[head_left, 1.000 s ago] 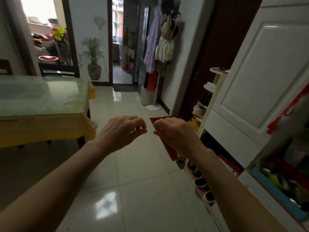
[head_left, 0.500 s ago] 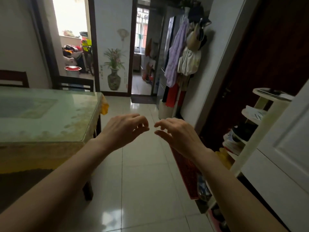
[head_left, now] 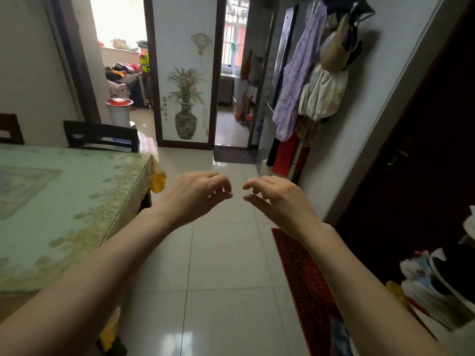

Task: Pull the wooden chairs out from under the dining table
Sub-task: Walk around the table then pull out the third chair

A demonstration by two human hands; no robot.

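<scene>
The dining table [head_left: 77, 201] fills the left side, under a glass top and a green-and-yellow patterned cloth. A dark wooden chair [head_left: 101, 136] stands pushed in at the table's far edge, only its backrest showing. Part of a second dark chair back [head_left: 10, 128] shows at the far left edge. My left hand [head_left: 195, 194] and my right hand [head_left: 277, 199] hover side by side over the tiled floor, to the right of the table's corner. Both are empty, with fingers loosely curled and apart. Neither touches a chair.
A red doormat [head_left: 305, 278] lies on the floor by a dark door at the right. Shoes [head_left: 437, 278] sit on a rack at the lower right. Clothes [head_left: 303, 80] hang on the right wall. A white stool with a red top [head_left: 119, 111] stands beyond the chair.
The view has moved forward and turned left, so the table and the chair behind it look larger and nearer. My hands keep the same empty pose in front of me.
</scene>
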